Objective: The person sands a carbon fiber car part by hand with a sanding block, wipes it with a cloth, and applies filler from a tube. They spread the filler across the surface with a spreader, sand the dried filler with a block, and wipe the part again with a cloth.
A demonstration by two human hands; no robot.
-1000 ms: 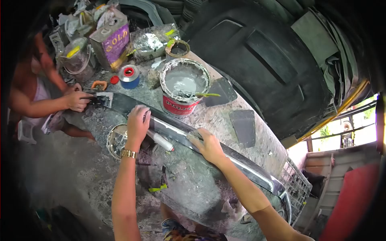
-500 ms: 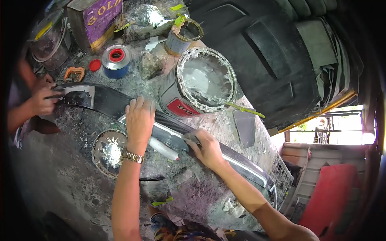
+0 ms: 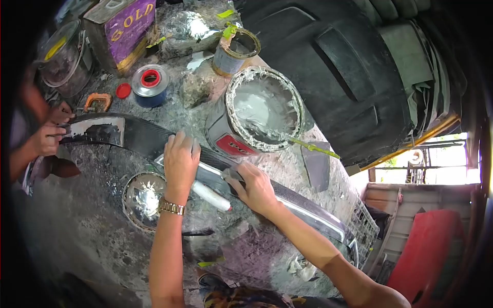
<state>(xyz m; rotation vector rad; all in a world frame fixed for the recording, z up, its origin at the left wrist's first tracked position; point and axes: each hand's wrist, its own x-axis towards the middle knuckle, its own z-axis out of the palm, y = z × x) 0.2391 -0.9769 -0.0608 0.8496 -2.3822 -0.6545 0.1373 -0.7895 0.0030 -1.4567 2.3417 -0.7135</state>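
A long, curved black panel [image 3: 146, 134] with a carbon-fibre pattern and pale grey filled strips lies across the worktop. My left hand [image 3: 181, 159], with a metal watch at the wrist, is closed over its middle, fingers bent across the far edge. Further right along the panel, my right hand [image 3: 255, 187] presses a small grey sheet [image 3: 229, 174], which looks like sandpaper, against the surface; the fingers are slightly blurred. A white tube [image 3: 209, 196] with a red tip lies just below the panel, between my hands. Left of my wrist is a round metal lid [image 3: 144, 200].
Another person's hands [image 3: 47, 138] are at the panel's left end. Beyond it stand a large putty can [image 3: 218, 128] with a green stick, a smaller can [image 3: 226, 60], a blue tin [image 3: 149, 90] and a purple container [image 3: 128, 36]. A red panel [image 3: 426, 251] stands at right.
My right hand has slid a little to the left along the panel with the grey sheet. My left hand keeps its place on the panel. The whole view has shifted slightly.
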